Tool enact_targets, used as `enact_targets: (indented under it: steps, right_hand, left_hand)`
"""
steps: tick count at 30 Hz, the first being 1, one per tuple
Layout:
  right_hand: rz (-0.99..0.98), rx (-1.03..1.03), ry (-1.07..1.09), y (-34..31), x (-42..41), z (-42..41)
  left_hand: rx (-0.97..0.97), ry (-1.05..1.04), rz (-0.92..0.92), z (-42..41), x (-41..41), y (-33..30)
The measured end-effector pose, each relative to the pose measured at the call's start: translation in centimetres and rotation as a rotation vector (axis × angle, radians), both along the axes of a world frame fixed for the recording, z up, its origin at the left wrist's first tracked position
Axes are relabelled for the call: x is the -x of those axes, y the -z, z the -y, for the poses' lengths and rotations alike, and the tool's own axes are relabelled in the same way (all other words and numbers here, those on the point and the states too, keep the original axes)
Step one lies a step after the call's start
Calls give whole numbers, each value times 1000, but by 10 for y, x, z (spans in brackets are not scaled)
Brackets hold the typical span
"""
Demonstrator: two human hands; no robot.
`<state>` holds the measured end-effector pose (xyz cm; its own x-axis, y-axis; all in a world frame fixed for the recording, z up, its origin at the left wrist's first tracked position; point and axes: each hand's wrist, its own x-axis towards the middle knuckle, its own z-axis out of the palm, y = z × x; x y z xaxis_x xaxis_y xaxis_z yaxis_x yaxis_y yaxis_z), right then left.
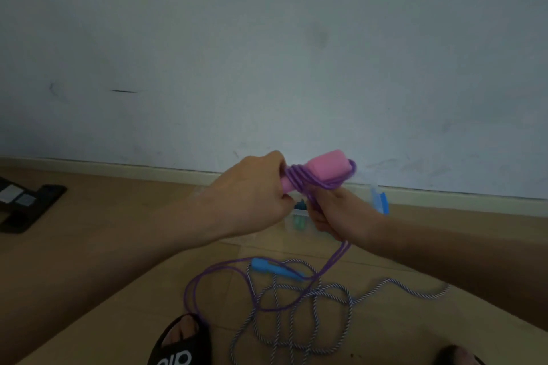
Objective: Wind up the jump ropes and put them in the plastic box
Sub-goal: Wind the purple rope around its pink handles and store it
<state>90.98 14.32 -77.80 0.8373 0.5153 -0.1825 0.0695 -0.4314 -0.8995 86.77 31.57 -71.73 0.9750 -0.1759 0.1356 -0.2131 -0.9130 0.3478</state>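
Winding step: left hand (252, 195) clenches the pink handle (323, 170); right hand (332, 216) grasps the purple rope (225, 271), which next needs wrapping around that handle.

Looks like a room in someone's home: scuffed pale wall (267, 53), beige baseboard (148, 170), wood-look tile floor (118, 216), and a foot in a black slipper (181, 344).

Arms: both forearms bare, no sleeves in view.
Left hand (252, 195): bare, no glove.
Right hand (335, 213): bare, no glove.
Footwear: black open-toed slide (181, 347) with white lettering across the strap.
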Motion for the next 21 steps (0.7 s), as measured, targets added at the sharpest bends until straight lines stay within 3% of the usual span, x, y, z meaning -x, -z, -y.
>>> enact_targets:
  steps: [4,7,10,15,21]
  right_hand:
    - [316,349,-210,-7,28,-2]
    - [488,497,-368,-14,44,-6]
    - [692,592,-397,-26,41,-9]
    - [811,575,-296,-61,22,1]
    - [996,458,-188,-83,14,-3]
  left_hand:
    - [-60,-137,-82,-29,-15,23]
    - [-160,-143,-132,-35,-15,37]
    - [-304,-82,-117,-33,-15,46]
    - [-475,-44,-39,-44,-18,42]
    - [-560,94,-96,-37,-10,61]
